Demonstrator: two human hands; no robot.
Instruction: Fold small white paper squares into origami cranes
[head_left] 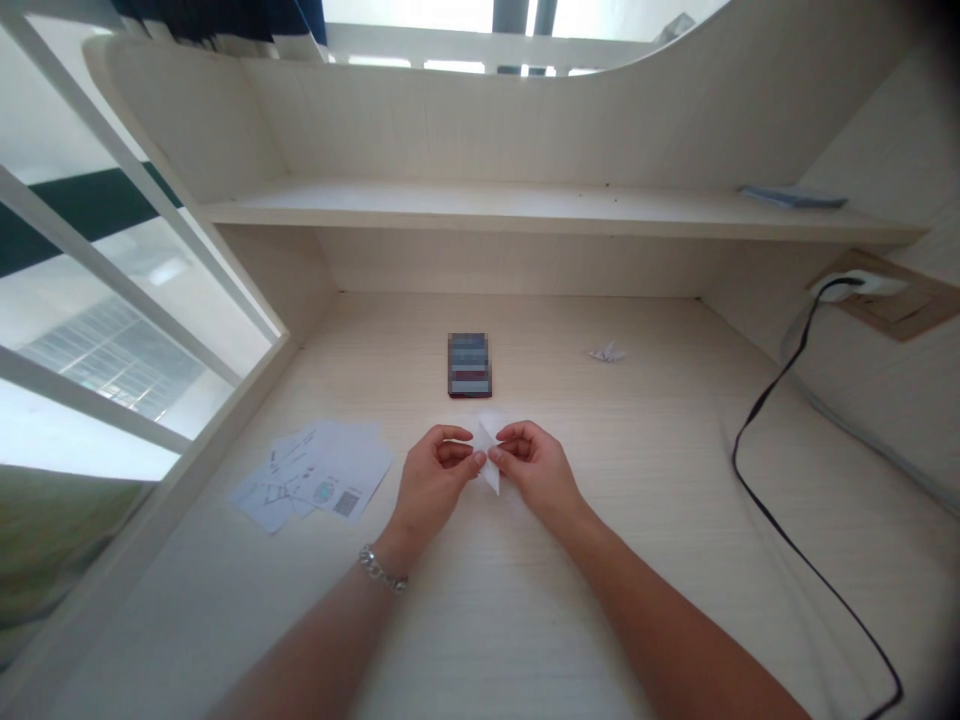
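My left hand (433, 474) and my right hand (534, 468) meet above the middle of a pale wood desk (480, 580). Between their fingertips they pinch a folded white paper (487, 450), its pointed lower end hanging below my fingers. Farther off, a small finished paper crane (607, 352) sits on the desk. A phone (469, 365) lies face up beyond my hands, its screen blurred out. To the left of my left hand lie several loose printed sheets (319, 473), untouched. A silver chain bracelet (382, 568) circles my left wrist.
A cream shelf (525, 208) spans the desk's back, with a flat bluish packet (793, 196) at its right end. A black cable (780, 440) runs from a wall socket (862, 288) across the desk's right side. A railing and window (112, 300) bound the left.
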